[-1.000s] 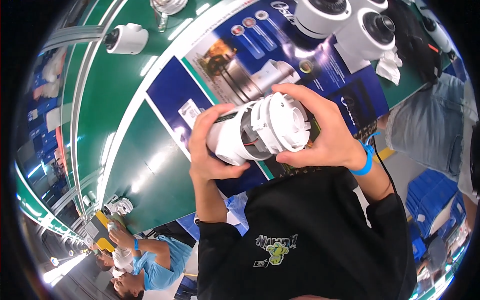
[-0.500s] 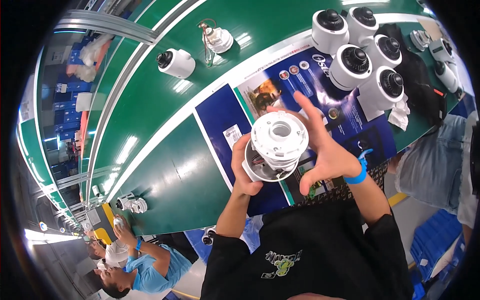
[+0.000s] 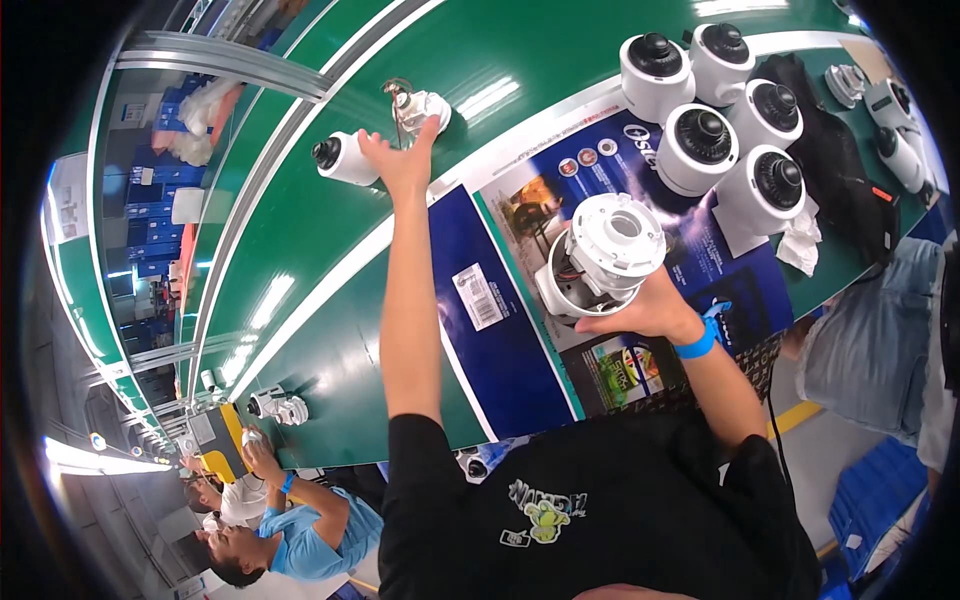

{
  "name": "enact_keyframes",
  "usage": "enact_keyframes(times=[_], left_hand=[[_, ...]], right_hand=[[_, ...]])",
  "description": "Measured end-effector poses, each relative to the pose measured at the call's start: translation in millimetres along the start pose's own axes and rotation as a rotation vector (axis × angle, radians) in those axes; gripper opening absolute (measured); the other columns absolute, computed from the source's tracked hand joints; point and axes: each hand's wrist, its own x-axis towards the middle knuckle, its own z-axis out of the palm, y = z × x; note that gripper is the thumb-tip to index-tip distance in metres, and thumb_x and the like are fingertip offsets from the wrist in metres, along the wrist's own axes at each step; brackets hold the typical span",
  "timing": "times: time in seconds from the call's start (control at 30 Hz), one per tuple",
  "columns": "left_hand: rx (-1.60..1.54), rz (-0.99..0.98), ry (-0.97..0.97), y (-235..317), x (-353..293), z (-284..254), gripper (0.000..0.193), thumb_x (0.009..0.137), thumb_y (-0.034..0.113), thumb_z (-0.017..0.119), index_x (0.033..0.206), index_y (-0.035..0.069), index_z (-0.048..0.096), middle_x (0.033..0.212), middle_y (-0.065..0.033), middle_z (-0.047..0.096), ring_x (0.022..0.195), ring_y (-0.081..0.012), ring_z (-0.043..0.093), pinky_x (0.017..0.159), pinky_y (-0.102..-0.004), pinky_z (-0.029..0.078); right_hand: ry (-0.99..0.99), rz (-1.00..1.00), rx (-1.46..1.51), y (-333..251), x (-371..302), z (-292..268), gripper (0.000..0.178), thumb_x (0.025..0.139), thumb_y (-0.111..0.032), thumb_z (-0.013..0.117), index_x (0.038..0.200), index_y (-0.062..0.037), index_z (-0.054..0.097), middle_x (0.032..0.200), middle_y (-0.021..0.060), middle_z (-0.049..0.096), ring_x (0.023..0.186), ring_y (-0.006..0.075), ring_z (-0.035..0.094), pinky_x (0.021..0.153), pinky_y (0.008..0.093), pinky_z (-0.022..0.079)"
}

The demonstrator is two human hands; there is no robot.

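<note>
My right hand (image 3: 655,305) is closed around an opened white security camera housing (image 3: 563,290), held over the blue printed cardboard. A round white base (image 3: 605,235) with a central hole sits tilted on the housing's open side, and some wiring shows in the gap. At full stretch, my left hand (image 3: 402,165) is open, thumb and fingers apart. It lies over the edge of a white camera (image 3: 345,158) with a black lens, beside a white camera part with loose wires (image 3: 425,110). Whether the fingers touch either one is hard to tell.
Several white dome cameras (image 3: 697,145) stand together at the far right, next to crumpled tissue (image 3: 800,240) and a black bag (image 3: 835,170). The cardboard (image 3: 495,340) covers part of the green bench (image 3: 340,340). A co-worker in light blue (image 3: 320,530) works at lower left.
My left hand has let go of the housing and reached far forward and left. My right hand, then spread beside the housing, now holds it, slightly further right.
</note>
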Motion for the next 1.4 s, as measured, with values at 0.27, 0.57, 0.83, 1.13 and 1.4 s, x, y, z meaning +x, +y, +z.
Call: enact_keyframes(times=[0.27,0.57,0.83,1.13,1.4], left_hand=[[0.357,0.089,0.122,-33,42,20,0.098,0.056,0.046,0.085,0.130,0.000,0.039,0.115,-0.0199,0.059,0.103,-0.0306,0.060,0.089,-0.0388,0.047],[-0.213,0.122,-0.324,35,-86,18,0.098,0.064,0.002,0.083,0.139,0.000,0.021,0.121,-0.0232,0.051,0.106,-0.0268,0.057,0.089,-0.0345,0.048],[-0.301,0.074,-0.458,41,-153,10,0.116,0.058,0.010,0.087,0.145,0.003,0.011,0.139,-0.0248,0.035,0.125,-0.0306,0.043,0.104,-0.0386,0.036],[-0.286,0.488,-0.622,146,-177,-73,0.095,0.058,0.047,0.084,0.130,-0.001,0.045,0.135,-0.0229,0.044,0.122,-0.0346,0.047,0.100,-0.0490,0.036],[-0.022,0.920,-0.833,150,-163,-56,0.086,0.065,0.062,0.072,0.118,-0.004,0.056,0.113,-0.0214,0.060,0.100,-0.0344,0.060,0.082,-0.0400,0.049]], right_hand=[[0.006,0.016,0.010,-6,0,-3,0.114,0.053,-0.021,0.089,0.142,0.0022,0.021,0.142,0.0179,0.035,0.131,0.0293,0.038,0.109,0.0363,0.028],[0.075,-0.198,-0.200,-13,-1,-11,0.115,0.049,-0.018,0.089,0.143,-0.0026,0.023,0.127,0.0200,0.050,0.118,0.0374,0.049,0.097,0.0418,0.041],[0.035,-0.231,-0.248,-14,-5,-6,0.114,0.048,-0.017,0.087,0.142,-0.0037,0.024,0.116,0.0191,0.056,0.107,0.0382,0.053,0.090,0.0433,0.042],[0.016,-0.277,-0.350,-13,-4,1,0.109,0.052,-0.019,0.084,0.142,-0.0012,0.025,0.119,0.0167,0.053,0.108,0.0344,0.052,0.088,0.0409,0.041],[0.062,-0.294,-0.412,-10,-9,8,0.113,0.051,-0.017,0.086,0.142,0.0014,0.022,0.112,0.0139,0.055,0.106,0.0314,0.052,0.087,0.0393,0.038]])
